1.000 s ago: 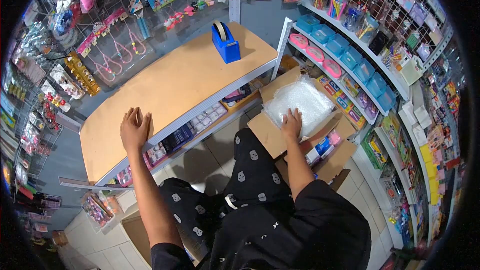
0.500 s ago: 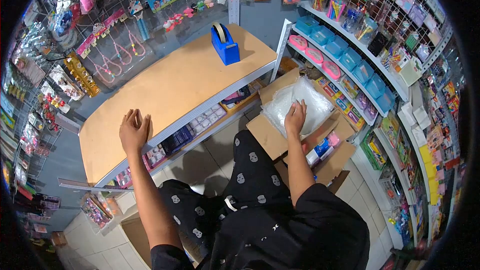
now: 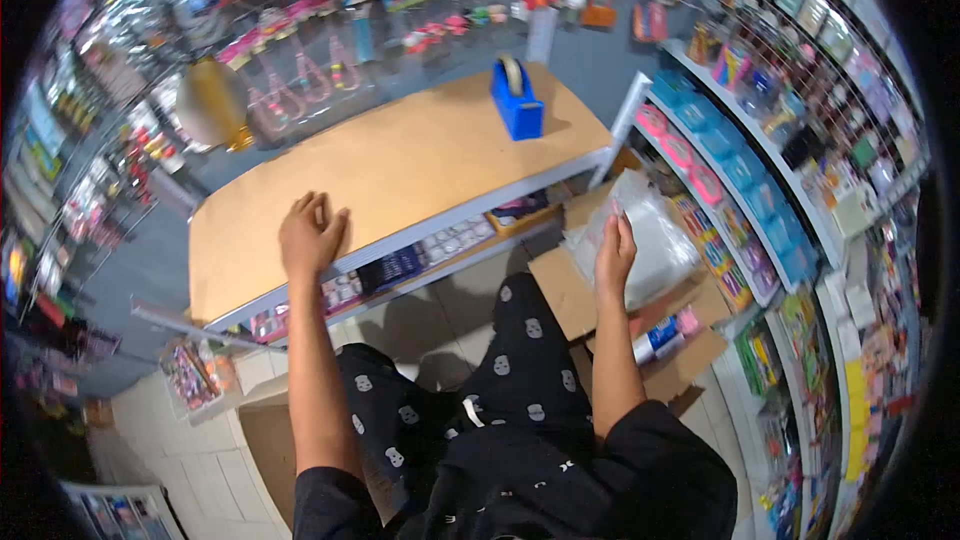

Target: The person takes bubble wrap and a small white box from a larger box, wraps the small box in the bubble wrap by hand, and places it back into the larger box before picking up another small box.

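My left hand (image 3: 312,235) rests at the front edge of the wooden tabletop (image 3: 400,155), fingers loosely bent and apart, holding nothing. My right hand (image 3: 615,252) is over a bundle of clear plastic wrap (image 3: 660,250), its fingers stretched upward and fairly close together. The wrap lies in an open cardboard box (image 3: 560,290), partly hidden behind this hand. Toward the tabletop's far right end stands a blue tape dispenser (image 3: 518,105) with a roll of tape in it.
Packaged accessories (image 3: 310,80) hang on the wall grid behind the table. Blue plastic containers (image 3: 735,170) and pink cases (image 3: 680,148) line the shelves at right. Boxed goods (image 3: 430,245) sit under the tabletop. Another cardboard box (image 3: 265,450) is on the floor at lower left.
The camera view has turned, so table and shelves appear shifted to the right. My right hand has tilted over the plastic wrap, its fingers now closer together. My left hand stays at the table edge.
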`<action>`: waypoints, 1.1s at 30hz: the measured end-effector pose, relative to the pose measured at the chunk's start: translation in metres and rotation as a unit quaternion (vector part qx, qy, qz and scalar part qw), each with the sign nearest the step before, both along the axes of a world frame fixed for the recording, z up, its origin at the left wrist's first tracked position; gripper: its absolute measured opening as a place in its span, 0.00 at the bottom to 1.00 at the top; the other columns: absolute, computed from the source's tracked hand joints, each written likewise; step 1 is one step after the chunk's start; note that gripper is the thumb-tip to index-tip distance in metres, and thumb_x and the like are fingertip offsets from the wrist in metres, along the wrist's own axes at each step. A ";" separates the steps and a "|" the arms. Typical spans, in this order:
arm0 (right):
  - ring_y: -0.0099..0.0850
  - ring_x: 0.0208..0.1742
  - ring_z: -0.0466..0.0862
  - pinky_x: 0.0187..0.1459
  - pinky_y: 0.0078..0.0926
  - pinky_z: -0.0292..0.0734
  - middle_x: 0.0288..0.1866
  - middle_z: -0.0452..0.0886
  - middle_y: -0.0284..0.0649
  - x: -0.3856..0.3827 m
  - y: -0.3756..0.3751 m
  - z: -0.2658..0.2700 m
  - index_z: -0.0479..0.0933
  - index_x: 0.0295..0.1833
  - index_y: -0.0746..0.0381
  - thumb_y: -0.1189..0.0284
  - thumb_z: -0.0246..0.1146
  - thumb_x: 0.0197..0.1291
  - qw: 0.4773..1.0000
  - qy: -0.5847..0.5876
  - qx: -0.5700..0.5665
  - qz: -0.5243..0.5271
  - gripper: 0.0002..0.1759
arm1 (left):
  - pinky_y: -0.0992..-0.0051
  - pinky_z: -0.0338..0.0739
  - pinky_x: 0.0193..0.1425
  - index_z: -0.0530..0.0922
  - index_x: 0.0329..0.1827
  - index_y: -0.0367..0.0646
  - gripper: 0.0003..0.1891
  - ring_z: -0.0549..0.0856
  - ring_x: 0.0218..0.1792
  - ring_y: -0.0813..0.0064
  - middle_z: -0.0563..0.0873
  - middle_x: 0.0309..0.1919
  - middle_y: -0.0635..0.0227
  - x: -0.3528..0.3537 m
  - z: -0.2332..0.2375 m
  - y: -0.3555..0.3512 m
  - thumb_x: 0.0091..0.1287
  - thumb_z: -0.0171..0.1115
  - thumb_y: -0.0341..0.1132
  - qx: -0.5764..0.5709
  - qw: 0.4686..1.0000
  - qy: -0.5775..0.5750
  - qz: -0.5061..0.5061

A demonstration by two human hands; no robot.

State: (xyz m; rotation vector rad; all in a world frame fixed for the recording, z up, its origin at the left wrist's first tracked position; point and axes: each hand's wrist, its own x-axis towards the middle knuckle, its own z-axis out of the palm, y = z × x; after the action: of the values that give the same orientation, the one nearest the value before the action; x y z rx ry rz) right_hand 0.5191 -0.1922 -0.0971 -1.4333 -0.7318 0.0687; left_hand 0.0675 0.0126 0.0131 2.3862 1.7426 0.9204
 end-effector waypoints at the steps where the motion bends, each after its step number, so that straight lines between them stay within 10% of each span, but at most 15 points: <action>1: 0.22 0.51 0.78 0.57 0.24 0.76 0.53 0.83 0.35 -0.010 0.006 0.002 0.80 0.66 0.70 0.62 0.55 0.83 1.000 -0.003 0.004 0.025 0.22 | 0.56 0.73 0.76 0.86 0.61 0.35 0.31 0.81 0.71 0.46 0.84 0.67 0.45 0.000 0.000 0.000 0.66 0.71 0.54 0.009 1.000 0.005 -0.001; 7: 0.27 0.65 0.79 0.51 0.23 0.83 0.70 0.78 0.40 -0.105 0.060 0.086 0.77 0.71 0.65 0.63 0.54 0.84 0.967 0.171 0.072 0.177 0.21 | 0.52 0.67 0.79 0.87 0.63 0.45 0.31 0.77 0.74 0.50 0.83 0.70 0.55 0.000 -0.002 0.000 0.65 0.69 0.59 -0.016 1.000 -0.002 0.021; 9: 0.38 0.70 0.78 0.59 0.44 0.84 0.75 0.76 0.44 -0.127 0.096 0.088 0.74 0.75 0.65 0.57 0.51 0.84 0.953 0.106 0.083 0.273 0.28 | 0.51 0.65 0.80 0.87 0.63 0.46 0.32 0.76 0.75 0.50 0.83 0.71 0.56 -0.001 -0.006 0.003 0.65 0.68 0.60 -0.019 1.000 0.003 0.020; 11: 0.51 0.72 0.77 0.76 0.46 0.67 0.79 0.71 0.53 -0.138 0.133 0.089 0.73 0.76 0.62 0.55 0.53 0.82 0.922 -0.163 -0.055 0.348 0.29 | 0.51 0.65 0.80 0.86 0.64 0.46 0.32 0.76 0.75 0.50 0.82 0.71 0.56 -0.002 -0.005 0.001 0.66 0.68 0.60 -0.021 1.000 -0.003 0.015; 14: 0.55 0.75 0.74 0.76 0.47 0.68 0.81 0.68 0.55 -0.171 0.120 0.139 0.73 0.78 0.53 0.51 0.55 0.79 0.746 -0.504 -0.329 0.285 0.30 | 0.50 0.65 0.80 0.85 0.66 0.49 0.32 0.76 0.76 0.50 0.82 0.72 0.58 -0.003 -0.007 0.003 0.66 0.67 0.61 -0.030 0.999 0.008 0.015; 18: 0.53 0.82 0.68 0.74 0.56 0.71 0.85 0.62 0.53 -0.176 0.131 0.117 0.69 0.81 0.45 0.48 0.54 0.77 0.801 -0.326 -0.351 0.358 0.31 | 0.48 0.63 0.81 0.85 0.65 0.48 0.32 0.74 0.76 0.51 0.82 0.72 0.58 -0.001 -0.004 0.000 0.66 0.67 0.61 -0.025 0.999 0.006 0.021; 33: 0.65 0.84 0.56 0.80 0.59 0.60 0.87 0.55 0.58 -0.255 0.187 0.107 0.72 0.79 0.51 0.47 0.58 0.73 0.791 -0.385 -0.332 0.341 0.34 | 0.52 0.65 0.80 0.83 0.68 0.47 0.37 0.74 0.76 0.49 0.81 0.72 0.54 -0.001 0.003 -0.006 0.65 0.67 0.65 -0.036 0.999 0.006 0.013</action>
State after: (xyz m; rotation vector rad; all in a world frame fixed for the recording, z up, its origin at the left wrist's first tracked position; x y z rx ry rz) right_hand 0.2645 -0.0048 0.0100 -1.7839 -2.0554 0.3432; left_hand 0.0669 0.0067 0.0161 2.3354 1.7831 0.8310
